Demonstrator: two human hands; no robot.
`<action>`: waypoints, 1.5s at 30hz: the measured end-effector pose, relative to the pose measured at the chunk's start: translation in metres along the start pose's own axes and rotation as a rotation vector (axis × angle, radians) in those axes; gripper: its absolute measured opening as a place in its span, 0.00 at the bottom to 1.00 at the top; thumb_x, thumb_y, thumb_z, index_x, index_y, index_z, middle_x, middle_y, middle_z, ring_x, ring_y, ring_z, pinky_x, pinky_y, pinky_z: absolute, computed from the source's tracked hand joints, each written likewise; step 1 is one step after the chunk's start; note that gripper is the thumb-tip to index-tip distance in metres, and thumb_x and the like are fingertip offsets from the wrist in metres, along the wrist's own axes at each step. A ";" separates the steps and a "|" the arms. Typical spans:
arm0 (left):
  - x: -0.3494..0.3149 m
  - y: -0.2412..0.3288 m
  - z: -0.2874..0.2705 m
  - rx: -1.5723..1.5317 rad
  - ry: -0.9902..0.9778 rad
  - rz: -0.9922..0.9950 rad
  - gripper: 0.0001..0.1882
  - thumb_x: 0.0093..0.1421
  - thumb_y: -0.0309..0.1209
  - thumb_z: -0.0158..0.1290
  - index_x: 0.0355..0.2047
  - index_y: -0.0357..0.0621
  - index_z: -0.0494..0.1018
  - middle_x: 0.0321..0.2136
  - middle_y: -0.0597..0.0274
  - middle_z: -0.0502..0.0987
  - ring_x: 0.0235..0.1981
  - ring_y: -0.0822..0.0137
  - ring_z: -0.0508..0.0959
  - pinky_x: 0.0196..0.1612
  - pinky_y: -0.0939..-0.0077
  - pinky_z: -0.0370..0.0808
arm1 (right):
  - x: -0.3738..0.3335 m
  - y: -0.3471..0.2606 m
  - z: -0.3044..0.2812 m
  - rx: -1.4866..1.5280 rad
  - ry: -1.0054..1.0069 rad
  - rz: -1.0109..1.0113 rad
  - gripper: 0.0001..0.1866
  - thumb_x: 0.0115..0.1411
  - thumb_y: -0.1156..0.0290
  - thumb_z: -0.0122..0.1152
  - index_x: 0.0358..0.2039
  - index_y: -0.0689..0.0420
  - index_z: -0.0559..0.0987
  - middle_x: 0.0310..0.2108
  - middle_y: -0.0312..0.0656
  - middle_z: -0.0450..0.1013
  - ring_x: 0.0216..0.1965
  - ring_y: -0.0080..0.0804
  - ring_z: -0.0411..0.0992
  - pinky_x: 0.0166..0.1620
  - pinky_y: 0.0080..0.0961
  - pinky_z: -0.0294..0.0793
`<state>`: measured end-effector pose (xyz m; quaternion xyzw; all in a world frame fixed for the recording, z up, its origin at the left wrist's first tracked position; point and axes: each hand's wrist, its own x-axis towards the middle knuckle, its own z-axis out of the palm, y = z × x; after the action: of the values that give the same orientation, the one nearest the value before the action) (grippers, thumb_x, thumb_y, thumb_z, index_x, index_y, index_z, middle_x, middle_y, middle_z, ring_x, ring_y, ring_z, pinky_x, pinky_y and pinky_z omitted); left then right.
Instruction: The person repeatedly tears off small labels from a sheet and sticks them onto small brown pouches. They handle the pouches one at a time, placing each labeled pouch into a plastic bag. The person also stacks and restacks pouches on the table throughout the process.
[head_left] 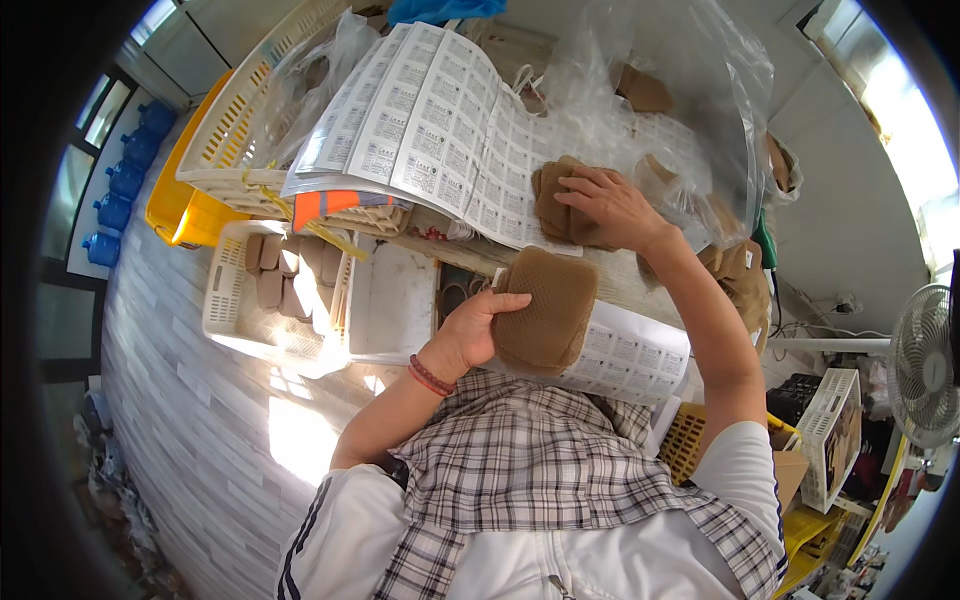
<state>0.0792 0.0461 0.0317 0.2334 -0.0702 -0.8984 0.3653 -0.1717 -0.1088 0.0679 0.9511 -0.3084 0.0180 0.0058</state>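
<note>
My left hand grips a small stack of brown mesh fabric pieces with rounded corners, its thumb lying across the top piece. These pieces are held over my lap, in front of the table edge. Farther off and to the right, my right hand curls its fingers over a second, slightly fanned pile of brown mesh pieces. That pile rests on printed white label sheets spread over the table. The thumb of my right hand is hidden.
Clear plastic bags with brown pieces cover the table's right side. A cream crate at left holds several brown items, near a yellow bin. More label sheets hang by my lap. A fan stands at right.
</note>
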 end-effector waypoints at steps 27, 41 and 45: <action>0.034 -0.007 0.056 0.044 -0.044 0.404 0.30 0.67 0.41 0.52 0.63 0.40 0.57 0.60 0.58 0.66 0.60 0.60 0.66 0.65 0.59 0.62 | -0.037 -0.118 -0.013 1.107 0.505 0.933 0.18 0.59 0.66 0.66 0.45 0.64 0.74 0.40 0.47 0.77 0.42 0.33 0.75 0.46 0.26 0.72; 0.177 0.055 0.013 1.753 0.804 0.765 0.27 0.56 0.28 0.56 0.55 0.30 0.64 0.55 0.44 0.64 0.53 0.55 0.71 0.52 0.60 0.72 | 0.010 -0.021 0.068 1.110 0.688 1.236 0.36 0.54 0.60 0.69 0.57 0.66 0.68 0.51 0.53 0.72 0.51 0.43 0.73 0.53 0.33 0.71; 0.180 0.059 0.004 1.069 0.547 0.618 0.27 0.57 0.27 0.56 0.56 0.31 0.64 0.54 0.43 0.66 0.52 0.54 0.71 0.54 0.63 0.71 | 0.007 -0.034 0.060 1.153 0.705 1.157 0.32 0.54 0.63 0.68 0.56 0.66 0.71 0.50 0.53 0.74 0.49 0.43 0.74 0.51 0.33 0.72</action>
<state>0.0015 -0.1206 -0.0135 0.5704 -0.4735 -0.5028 0.4446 -0.1442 -0.0862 0.0078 0.4404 -0.6640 0.4624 -0.3890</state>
